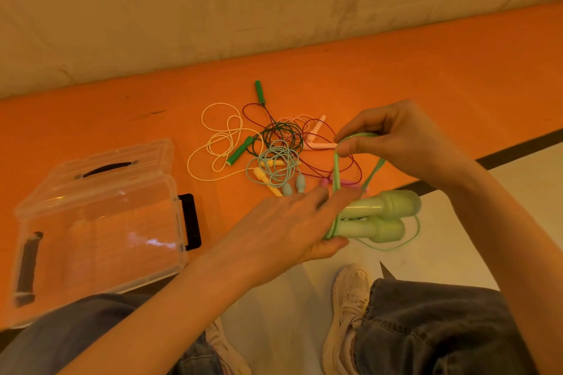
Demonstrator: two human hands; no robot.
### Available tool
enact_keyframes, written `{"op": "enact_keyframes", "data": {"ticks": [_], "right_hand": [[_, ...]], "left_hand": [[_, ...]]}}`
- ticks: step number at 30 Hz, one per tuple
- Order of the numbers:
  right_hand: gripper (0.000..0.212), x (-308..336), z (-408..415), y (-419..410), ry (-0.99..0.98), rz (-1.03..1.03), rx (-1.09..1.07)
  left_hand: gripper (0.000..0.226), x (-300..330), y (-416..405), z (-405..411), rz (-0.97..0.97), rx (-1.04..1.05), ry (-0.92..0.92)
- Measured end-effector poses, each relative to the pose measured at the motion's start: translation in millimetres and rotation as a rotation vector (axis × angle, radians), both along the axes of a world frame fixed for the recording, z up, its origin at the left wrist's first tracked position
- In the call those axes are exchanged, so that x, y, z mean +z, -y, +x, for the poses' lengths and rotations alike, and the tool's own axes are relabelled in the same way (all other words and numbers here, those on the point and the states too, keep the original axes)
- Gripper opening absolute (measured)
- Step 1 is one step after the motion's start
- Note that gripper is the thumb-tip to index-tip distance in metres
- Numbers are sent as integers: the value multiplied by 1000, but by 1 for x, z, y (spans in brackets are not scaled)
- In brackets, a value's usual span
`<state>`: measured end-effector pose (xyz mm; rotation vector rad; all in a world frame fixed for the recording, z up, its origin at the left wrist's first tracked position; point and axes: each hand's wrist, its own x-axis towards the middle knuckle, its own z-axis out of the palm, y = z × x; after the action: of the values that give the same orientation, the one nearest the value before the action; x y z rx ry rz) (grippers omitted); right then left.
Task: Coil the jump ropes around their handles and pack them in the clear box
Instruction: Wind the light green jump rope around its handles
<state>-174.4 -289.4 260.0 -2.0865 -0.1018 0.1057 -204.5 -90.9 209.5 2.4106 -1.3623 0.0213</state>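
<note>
Orange flooring [396, 76] carries one clear box [100, 222], lid open, and a tangle of about five loose ropes [274, 149]. Left hand [286, 228] has its grip round two pale green handles [380, 219], held side by side. Right hand [393, 137], raised above, pinches a loop of green cord [336, 167].

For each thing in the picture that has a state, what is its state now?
clear box: open, lid up, nothing inside.
light green rope: partly coiled, loop held up.
light green handles: side by side, held together.
left hand: grips the handles.
right hand: pinches the rope loop.
other ropes: loose, tangled on the orange mat.
</note>
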Motion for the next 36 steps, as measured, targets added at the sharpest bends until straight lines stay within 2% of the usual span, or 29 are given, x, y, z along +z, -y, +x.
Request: {"op": "enact_keyframes", "data": {"ticks": [5,10,13,16,23,25,29,33,36], "right_hand": [[11,-1,-1,-2,-28,5,22],[17,-2,0,-1,-37,-18,2],[24,-3,0,2,-34,-40,-15],[23,-4,1,2,-38,-34,-2],[14,-6,2,6,-88,-46,15],[14,-6,1,5,-107,-36,20],[17,-5,1,5,-138,-43,23],[27,-6,3,8,-148,-87,2],[25,-6,3,8,-153,-88,-7]], "left_hand": [[64,4,0,0,156,-9,-153],[53,8,-2,0,122,-2,-201],[45,8,-4,1,85,-2,-164],[44,4,-6,3,40,-31,-69],[72,-4,-6,3,-15,-33,-55],[66,-4,-5,2,-16,-25,-99],[49,-2,-6,3,-36,-26,-63],[47,-2,-5,3,-37,-4,-23],[50,-3,-3,1,-48,-5,-23]]}}
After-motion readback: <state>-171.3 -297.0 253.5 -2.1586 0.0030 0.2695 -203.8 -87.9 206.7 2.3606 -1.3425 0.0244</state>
